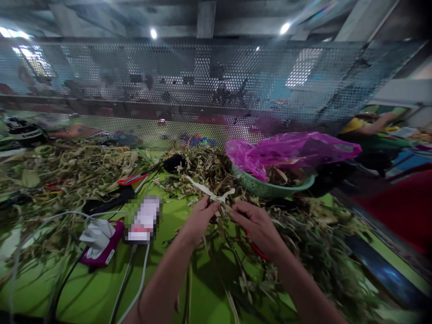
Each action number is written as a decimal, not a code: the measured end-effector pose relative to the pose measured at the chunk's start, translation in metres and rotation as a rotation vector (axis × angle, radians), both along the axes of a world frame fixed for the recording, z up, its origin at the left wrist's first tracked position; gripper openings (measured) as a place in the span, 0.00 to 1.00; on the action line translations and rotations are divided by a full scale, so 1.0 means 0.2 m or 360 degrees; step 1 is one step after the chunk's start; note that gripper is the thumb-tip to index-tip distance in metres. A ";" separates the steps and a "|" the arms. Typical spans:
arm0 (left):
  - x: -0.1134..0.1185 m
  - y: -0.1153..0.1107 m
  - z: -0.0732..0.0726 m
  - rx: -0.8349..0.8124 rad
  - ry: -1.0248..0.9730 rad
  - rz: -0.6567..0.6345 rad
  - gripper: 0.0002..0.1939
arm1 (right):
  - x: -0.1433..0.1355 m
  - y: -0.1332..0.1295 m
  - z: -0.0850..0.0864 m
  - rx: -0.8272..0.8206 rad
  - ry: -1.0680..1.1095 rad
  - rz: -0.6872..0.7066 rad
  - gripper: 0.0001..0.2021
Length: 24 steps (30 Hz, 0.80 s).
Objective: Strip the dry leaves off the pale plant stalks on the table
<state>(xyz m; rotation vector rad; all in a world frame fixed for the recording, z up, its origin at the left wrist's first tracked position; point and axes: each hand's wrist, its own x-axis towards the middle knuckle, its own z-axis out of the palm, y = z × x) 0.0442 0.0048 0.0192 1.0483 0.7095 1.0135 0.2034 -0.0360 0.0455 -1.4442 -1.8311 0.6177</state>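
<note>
A pale dried plant strip (202, 187) is pinched in the fingers of my left hand (199, 220), its free end pointing up and away. My right hand (258, 220) is closed on the same strip just to the right, fingertips close to those of the left. Long greenish stalks (222, 245) hang down below the two hands toward the table's front. Part of a red loop (258, 249) shows under my right hand; the rest of it is hidden. The exact spot where the fingers meet the strip is small and partly covered.
Heaps of dried leaves (84, 166) lie left and behind; greener stalks (324, 252) lie right. A green basket (276, 189) holds a pink plastic bag (290, 150). A red cutter (133, 179), a phone (145, 220) and a purple power strip (101, 247) with cables are left. A perforated metal screen (189, 90) stands behind.
</note>
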 end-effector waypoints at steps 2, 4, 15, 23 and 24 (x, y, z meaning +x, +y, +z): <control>-0.01 0.00 0.01 -0.0143 -0.0119 0.0059 0.15 | 0.01 -0.01 0.01 -0.0036 0.0062 0.0000 0.15; -0.02 0.01 0.02 -0.0229 -0.0226 0.0152 0.16 | 0.02 -0.02 0.03 -0.0078 0.0113 0.0013 0.15; -0.03 0.01 0.01 0.0126 0.0087 0.0072 0.12 | 0.02 0.02 0.03 -0.0154 0.0427 0.0028 0.12; 0.02 -0.04 0.02 0.0117 -0.0070 -0.0296 0.20 | -0.03 0.03 -0.06 -0.0211 0.1201 -0.0225 0.10; 0.02 -0.04 0.02 0.0069 -0.0080 -0.0318 0.20 | -0.03 0.03 -0.06 -0.0199 0.1257 -0.0247 0.10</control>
